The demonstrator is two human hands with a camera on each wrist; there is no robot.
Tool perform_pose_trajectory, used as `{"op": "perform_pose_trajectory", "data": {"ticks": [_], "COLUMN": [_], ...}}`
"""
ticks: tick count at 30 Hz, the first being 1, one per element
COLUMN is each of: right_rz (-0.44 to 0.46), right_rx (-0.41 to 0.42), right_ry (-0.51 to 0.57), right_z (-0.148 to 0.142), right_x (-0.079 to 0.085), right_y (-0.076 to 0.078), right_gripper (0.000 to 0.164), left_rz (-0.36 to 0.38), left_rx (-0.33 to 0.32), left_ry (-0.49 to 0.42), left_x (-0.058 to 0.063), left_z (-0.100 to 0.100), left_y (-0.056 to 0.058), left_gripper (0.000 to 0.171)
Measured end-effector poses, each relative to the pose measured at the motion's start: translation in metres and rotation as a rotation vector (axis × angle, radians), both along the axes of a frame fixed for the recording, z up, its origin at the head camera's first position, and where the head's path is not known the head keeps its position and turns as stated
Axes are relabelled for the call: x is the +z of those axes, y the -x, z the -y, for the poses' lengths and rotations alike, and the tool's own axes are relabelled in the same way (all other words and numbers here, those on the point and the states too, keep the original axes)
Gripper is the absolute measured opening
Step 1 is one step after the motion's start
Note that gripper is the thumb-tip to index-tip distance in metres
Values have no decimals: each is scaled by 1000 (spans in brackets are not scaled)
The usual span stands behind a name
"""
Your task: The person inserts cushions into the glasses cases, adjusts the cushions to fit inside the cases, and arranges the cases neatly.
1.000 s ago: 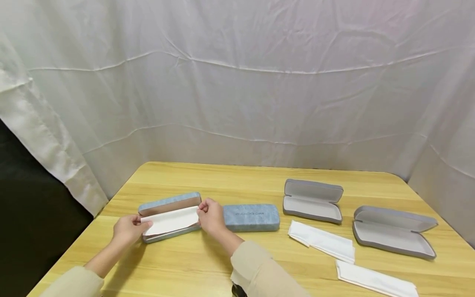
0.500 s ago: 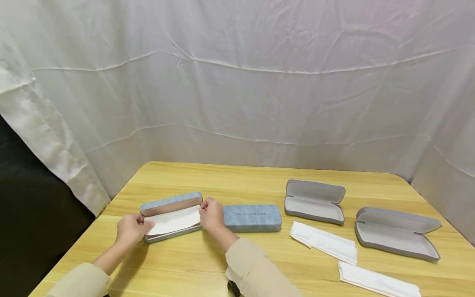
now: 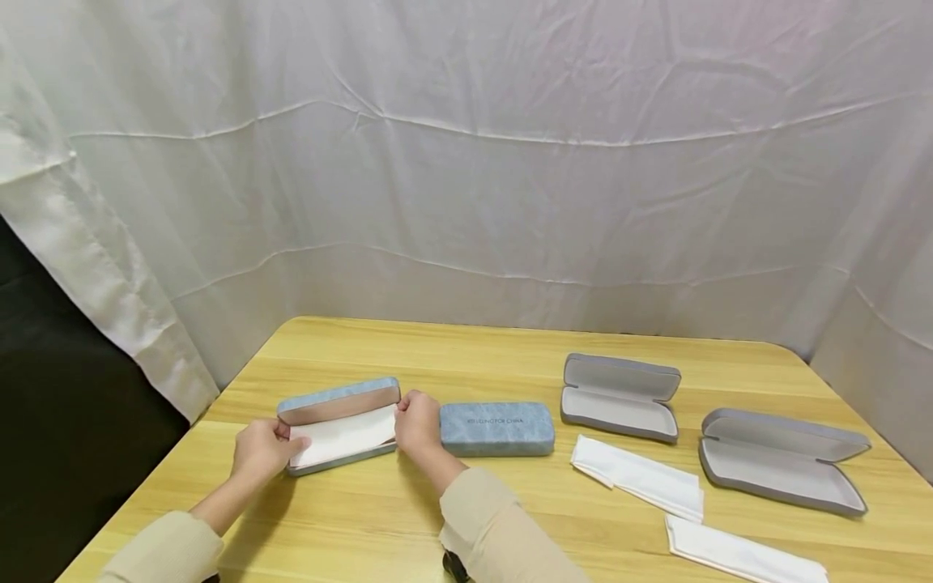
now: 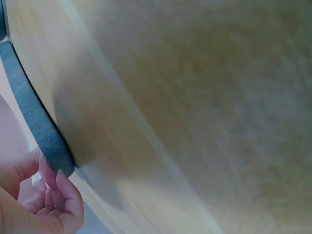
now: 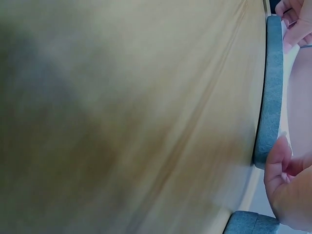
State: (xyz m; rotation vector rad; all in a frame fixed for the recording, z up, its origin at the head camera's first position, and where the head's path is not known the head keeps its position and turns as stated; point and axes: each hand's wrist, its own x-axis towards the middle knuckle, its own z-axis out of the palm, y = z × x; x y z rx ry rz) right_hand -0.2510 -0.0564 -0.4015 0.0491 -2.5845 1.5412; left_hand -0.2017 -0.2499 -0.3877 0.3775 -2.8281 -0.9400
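Note:
An open blue glasses case point(image 3: 338, 401) lies at the left of the table in the head view, its lid tipped back. A folded white cloth point(image 3: 346, 437) is spread in its lower half. My left hand point(image 3: 260, 449) pinches the cloth's left end, thumb on top, at the case's left end. At the other end my right hand point(image 3: 418, 423) pinches the cloth's right end, fingers curled. The wrist views show the case's blue side point(image 4: 36, 107) with the left fingers at its corner, and the right thumb point(image 5: 278, 158) by the opposite corner.
A closed blue glasses case point(image 3: 497, 429) stands just right of my right hand. Farther right are two open grey glasses cases, one at the back point(image 3: 619, 397) and one nearer point(image 3: 783, 460). Two folded white cloths, one upper point(image 3: 637, 476) and one lower point(image 3: 743, 551), lie in front of them.
The white cloth has sunk lower into the open blue case, with both hands coming down at its ends. The other cases and cloths lie as before.

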Motion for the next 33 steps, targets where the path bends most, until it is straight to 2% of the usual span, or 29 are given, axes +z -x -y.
{"op": "perform_pose_trajectory", "data": {"ticks": [5, 12, 17, 22, 26, 29, 33], "right_rz": [48, 33, 43, -37, -72, -120, -148], "right_rx": [6, 31, 80, 110, 87, 69, 97], "right_ry": [22, -100, -77, -37, -49, -49, -22], "right_z": [0, -3, -6, -9, -14, -18, -23], "right_x": [1, 4, 8, 13, 17, 19, 22], "right_y": [-1, -2, -4, -8, -9, -7, -5], "right_gripper": [13, 8, 11, 17, 12, 10, 15], "left_rz": [40, 115, 91, 73, 94, 73, 63], "left_rx": [-2, -16, -61, -115, -139, -172, -221], "left_ry": [42, 40, 2, -43, -35, -33, -75], "left_x": [1, 1, -1, -4, -4, -5, -6], "left_z": [1, 9, 18, 26, 32, 35, 37], "left_y": [-1, 1, 0, -3, -4, -4, -5], "left_gripper": [26, 25, 24, 32, 40, 47, 60]}}
